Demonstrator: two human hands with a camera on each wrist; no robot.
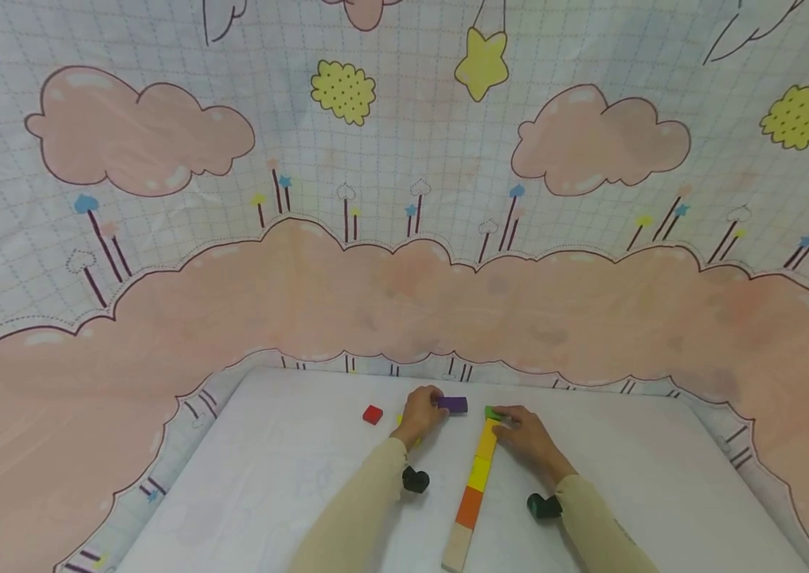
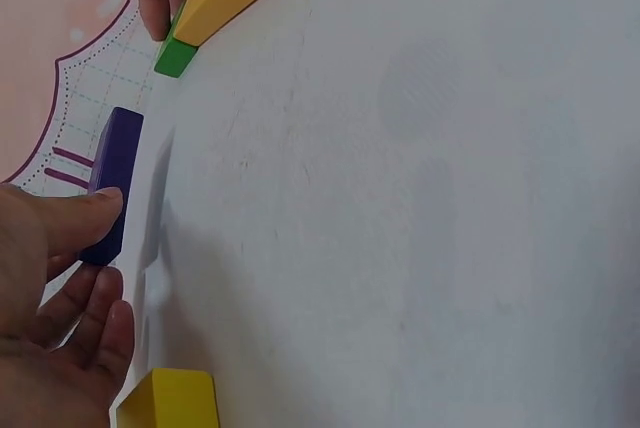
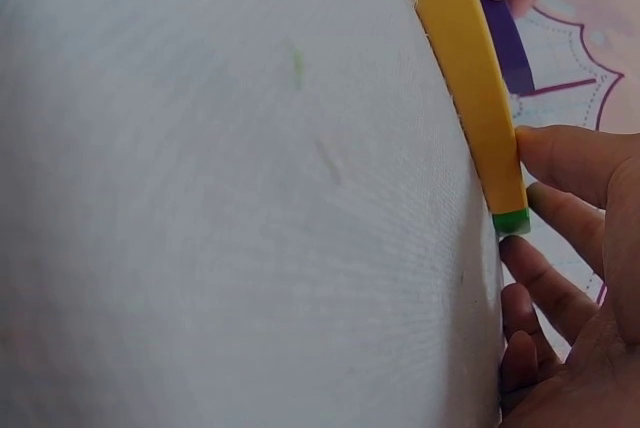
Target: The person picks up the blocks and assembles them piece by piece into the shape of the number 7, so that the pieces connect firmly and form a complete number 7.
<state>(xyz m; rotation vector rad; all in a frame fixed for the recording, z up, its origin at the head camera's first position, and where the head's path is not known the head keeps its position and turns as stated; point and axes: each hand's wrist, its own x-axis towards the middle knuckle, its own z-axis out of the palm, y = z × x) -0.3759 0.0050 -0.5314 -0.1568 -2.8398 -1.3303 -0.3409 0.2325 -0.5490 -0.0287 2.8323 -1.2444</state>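
My left hand (image 1: 422, 414) pinches a purple block (image 1: 455, 405) between thumb and fingers near the table's far edge. In the left wrist view that purple block (image 2: 118, 168) stands out past the fingertips. My right hand (image 1: 528, 436) touches the far end of a row of blocks, its thumb against a yellow-orange block (image 1: 487, 439) and its fingers by a small green block (image 1: 492, 413). Toward me the row continues with a yellow block (image 1: 479, 474), an orange block (image 1: 470, 508) and a plain wooden block (image 1: 458, 546).
A red block (image 1: 373, 415) lies left of my left hand. Another yellow block (image 2: 185, 400), mostly hidden behind that hand in the head view, stands close by. The white table (image 1: 247, 485) meets a patterned cloth (image 1: 404, 294) at its far edge. Dark straps hang at both wrists.
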